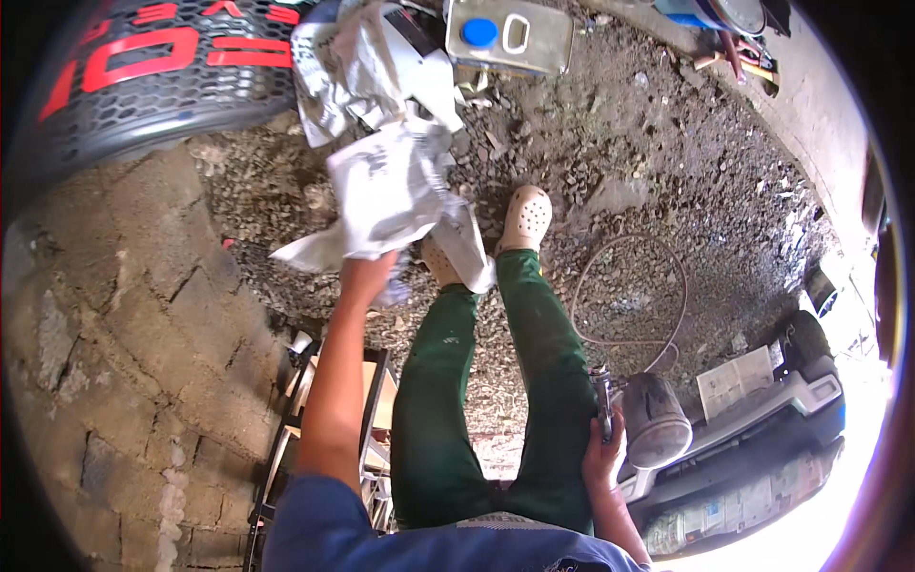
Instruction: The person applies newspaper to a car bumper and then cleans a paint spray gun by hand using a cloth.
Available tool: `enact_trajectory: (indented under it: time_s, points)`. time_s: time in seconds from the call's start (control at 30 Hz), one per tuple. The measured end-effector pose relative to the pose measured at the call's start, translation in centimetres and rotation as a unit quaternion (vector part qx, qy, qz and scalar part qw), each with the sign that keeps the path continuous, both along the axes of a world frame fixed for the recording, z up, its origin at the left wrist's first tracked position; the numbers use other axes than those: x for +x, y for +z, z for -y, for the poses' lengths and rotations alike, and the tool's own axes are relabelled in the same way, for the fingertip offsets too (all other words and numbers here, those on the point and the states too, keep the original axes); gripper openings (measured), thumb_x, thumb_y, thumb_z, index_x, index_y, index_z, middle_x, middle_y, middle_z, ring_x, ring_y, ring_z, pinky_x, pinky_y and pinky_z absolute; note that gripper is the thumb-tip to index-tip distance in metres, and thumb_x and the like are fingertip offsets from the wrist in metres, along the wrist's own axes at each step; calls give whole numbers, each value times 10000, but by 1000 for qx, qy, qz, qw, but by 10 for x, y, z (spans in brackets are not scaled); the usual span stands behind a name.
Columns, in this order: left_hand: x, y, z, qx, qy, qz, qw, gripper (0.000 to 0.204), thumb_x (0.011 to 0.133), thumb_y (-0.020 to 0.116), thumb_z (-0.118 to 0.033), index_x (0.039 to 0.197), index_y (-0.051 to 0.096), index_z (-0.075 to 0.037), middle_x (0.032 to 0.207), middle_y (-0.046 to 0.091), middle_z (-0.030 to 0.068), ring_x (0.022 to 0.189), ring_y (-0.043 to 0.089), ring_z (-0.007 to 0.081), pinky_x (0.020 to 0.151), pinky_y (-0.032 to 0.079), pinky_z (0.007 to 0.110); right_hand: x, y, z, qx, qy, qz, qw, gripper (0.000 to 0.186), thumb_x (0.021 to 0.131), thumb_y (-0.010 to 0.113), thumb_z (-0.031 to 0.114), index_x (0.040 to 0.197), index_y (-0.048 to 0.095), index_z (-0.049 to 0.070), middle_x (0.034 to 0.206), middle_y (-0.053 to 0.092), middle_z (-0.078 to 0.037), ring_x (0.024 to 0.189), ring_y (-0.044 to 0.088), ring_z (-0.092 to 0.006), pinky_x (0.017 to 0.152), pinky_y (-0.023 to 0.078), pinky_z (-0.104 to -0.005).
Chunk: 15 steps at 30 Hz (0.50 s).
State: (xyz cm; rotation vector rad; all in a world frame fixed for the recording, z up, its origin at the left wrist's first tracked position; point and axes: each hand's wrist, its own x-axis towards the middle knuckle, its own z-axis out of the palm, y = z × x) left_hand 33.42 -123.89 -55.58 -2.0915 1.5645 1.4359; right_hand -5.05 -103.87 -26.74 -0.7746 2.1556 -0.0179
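My left hand reaches forward, closed on the lower edge of a crumpled whitish sheet. The sheet covers most of its fingers; whether it is paper or plastic I cannot tell. One folded corner hangs over my left shoe. Beside my right thigh, my right hand grips a spray gun with a metal body. A grey, paint-smudged cup sits next to that hand and appears to belong to the gun.
A thin hose loops over the gravel. Far left stands a dark mesh grille with red lettering. A jerrycan with a blue cap lies ahead. At the right is a bumper-like part with newspaper; at left, a rack.
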Motion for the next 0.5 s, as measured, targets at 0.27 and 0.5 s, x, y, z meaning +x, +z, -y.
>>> enact_trajectory:
  time_s: [0.27,0.5]
  points:
    - [42,144,257,-235,76,218,944,441,813,558,-292,1136,635,-2,1087,665,244,1007,638,371,876,477,413,-2,1,35,3,-30,30,999,372,944,596,131,1272,496,-14,1196,587,-255,1095,580,-419,947,448,-441]
    - [-27,-62,352,-381,-39,334,861,497,875,592,-300,1271,520,-9,1233,525,262,1122,525,453,923,438,557,-22,-4,54,-31,-18,10,999,356,908,610,52,1247,512,0,1188,590,-219,1079,587,-367,953,444,-418]
